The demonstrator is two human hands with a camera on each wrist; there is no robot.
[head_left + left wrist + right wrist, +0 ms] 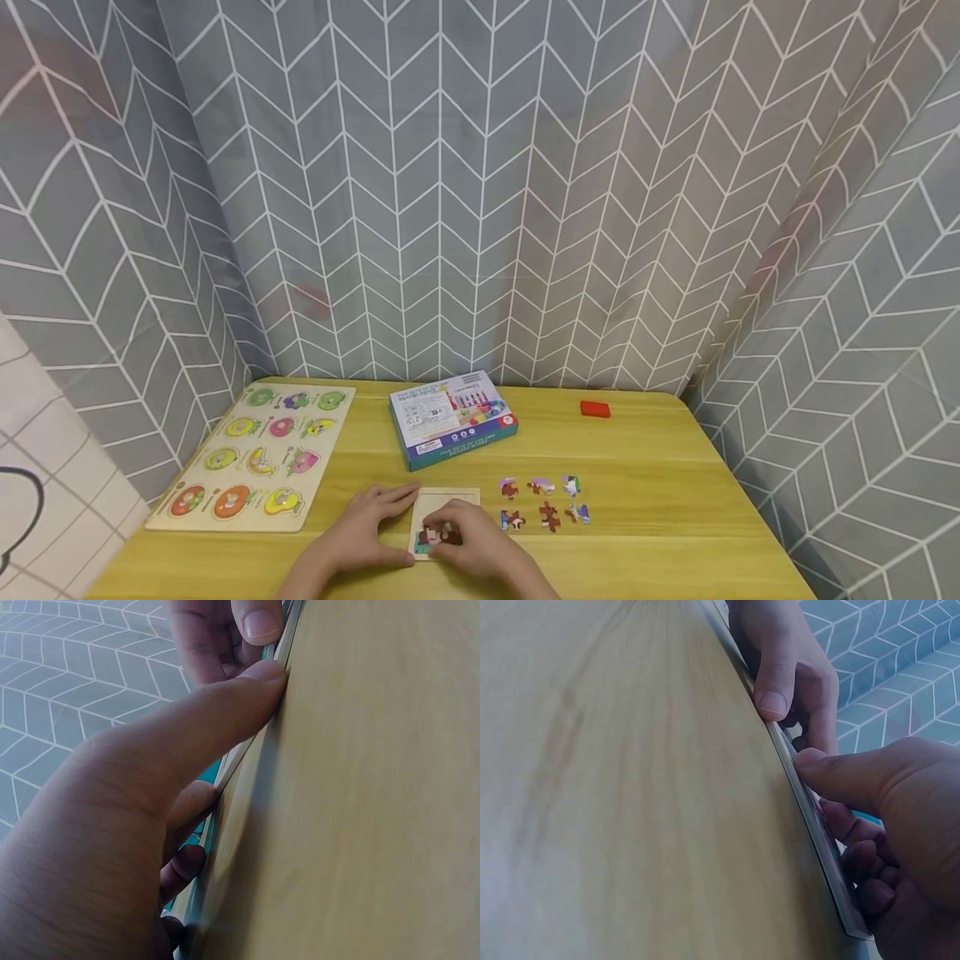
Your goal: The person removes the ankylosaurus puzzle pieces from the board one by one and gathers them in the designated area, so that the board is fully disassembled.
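A small wooden puzzle tray [446, 497] lies near the table's front edge, with brown, pink and teal jigsaw pieces [425, 539] in its lower part. Along its left side, my left hand [365, 529] has thumb and fingers spread apart, the thumb at the near corner and fingertips at the far one. My right hand [476, 537] reaches over the tray's lower right, fingers bent, pinching a brown jigsaw piece [453, 533] that the fingers partly hide. From the right wrist view, the right thumb [840, 772] is right at the tray's near edge.
Several loose jigsaw pieces [550, 517] lie in two rows right of the tray. Behind it stands a flat game box [450, 421]. A wooden fruit puzzle board [315, 467] covers the left side. Toward the back right is a red block [595, 409]; patterned curtains [480, 208] enclose the table.
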